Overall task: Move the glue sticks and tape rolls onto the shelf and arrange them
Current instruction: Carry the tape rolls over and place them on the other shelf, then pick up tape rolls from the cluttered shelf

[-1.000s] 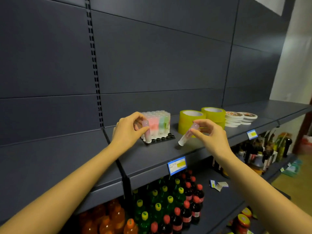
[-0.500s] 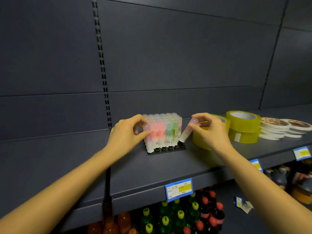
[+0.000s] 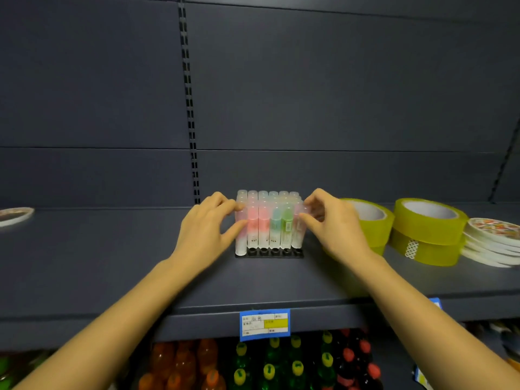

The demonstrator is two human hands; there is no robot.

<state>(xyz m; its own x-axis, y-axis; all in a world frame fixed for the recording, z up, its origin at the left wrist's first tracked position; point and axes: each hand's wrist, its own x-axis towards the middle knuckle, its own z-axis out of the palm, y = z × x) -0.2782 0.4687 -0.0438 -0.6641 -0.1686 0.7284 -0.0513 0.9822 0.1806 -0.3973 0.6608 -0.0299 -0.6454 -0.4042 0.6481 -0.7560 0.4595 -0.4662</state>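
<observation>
My left hand (image 3: 206,232) and right hand (image 3: 333,225) pinch the block of glue sticks (image 3: 270,220) between them. It stands mid-shelf (image 3: 112,263), tape rolls (image 3: 427,232) just right.

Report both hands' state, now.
Left hand: shut on the left front glue stick.
Right hand: shut on the right front glue stick.

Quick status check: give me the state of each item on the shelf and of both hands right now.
Glue sticks: upright, packed in black tray.
Left hand: fingers on the pack's left end stick.
Right hand: fingers on the pack's right end stick.
Yellow tape rolls: two stacked flat; another roll partly behind the right hand.
White tape rolls: stacked flat at the right.
Shelf: stocked mid and right.
</observation>
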